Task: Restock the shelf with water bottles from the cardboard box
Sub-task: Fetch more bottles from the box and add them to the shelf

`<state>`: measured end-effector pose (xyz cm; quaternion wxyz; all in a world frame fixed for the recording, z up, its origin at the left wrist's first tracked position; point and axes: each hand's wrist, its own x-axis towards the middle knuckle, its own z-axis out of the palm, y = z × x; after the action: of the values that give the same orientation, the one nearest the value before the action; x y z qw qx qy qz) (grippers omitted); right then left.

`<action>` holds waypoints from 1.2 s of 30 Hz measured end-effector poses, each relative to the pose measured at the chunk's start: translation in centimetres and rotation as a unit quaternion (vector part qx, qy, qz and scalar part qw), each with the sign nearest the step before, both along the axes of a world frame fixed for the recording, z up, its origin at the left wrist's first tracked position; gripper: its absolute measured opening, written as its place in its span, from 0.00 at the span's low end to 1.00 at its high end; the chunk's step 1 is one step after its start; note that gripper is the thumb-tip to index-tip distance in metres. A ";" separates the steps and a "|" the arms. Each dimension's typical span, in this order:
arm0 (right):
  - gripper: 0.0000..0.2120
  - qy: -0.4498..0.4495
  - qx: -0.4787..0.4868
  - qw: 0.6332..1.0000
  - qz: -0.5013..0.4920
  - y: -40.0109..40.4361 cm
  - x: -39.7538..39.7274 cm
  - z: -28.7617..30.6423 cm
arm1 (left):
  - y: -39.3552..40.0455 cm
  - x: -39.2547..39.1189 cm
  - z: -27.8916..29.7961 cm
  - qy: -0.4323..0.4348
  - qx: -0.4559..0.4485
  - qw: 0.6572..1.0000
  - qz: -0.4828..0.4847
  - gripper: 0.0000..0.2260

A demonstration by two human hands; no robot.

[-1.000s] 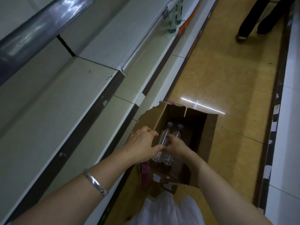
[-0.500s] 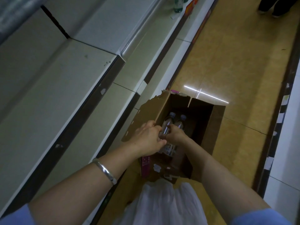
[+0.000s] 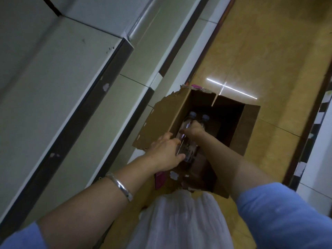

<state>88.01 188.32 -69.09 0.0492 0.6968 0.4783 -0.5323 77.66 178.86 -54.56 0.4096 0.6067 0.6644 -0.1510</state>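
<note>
An open cardboard box (image 3: 158, 123) with torn flaps stands on the floor against the shelf unit. Inside it two clear water bottles with pale blue caps lean side by side. My left hand (image 3: 166, 151) grips the lower part of the left bottle (image 3: 186, 126). My right hand (image 3: 195, 130) curls round the right bottle (image 3: 205, 118) just below its neck. The bottles' lower halves are hidden by my hands and the box's dark inside. The pale shelf boards (image 3: 59, 83) run along the left.
Yellow tiled floor (image 3: 260, 56) stretches ahead on the right, with a bright light streak beyond the box. A second shelf base with a dark strip (image 3: 321, 112) borders the far right. My white skirt (image 3: 179, 221) hangs at the bottom of the view.
The view has tilted further down, so the far bottles on the shelf and the other person's feet have left the frame. My hands have reached deeper into the box, staying on the bottles.
</note>
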 end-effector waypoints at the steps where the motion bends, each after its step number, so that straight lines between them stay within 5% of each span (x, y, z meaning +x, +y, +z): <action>1: 0.30 -0.002 -0.002 1.000 -0.005 0.4 -0.1 -0.4 | 0.1 0.0 -0.1 0.000 -0.001 1.000 0.001 0.26; 30: 0.40 -0.090 0.006 0.996 0.021 6.0 -1.9 -8.3 | 0.7 -0.3 -2.5 -0.023 0.032 0.998 -0.041 0.26; 36: 0.33 -0.116 -0.001 0.991 0.072 7.1 -2.1 -8.8 | 0.9 -0.7 -2.6 -0.038 0.033 0.999 -0.019 0.26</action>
<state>85.88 195.46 -77.93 0.1427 0.7176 0.5177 -0.4435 76.95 179.80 -57.14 0.4114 0.6378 0.6411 -0.1138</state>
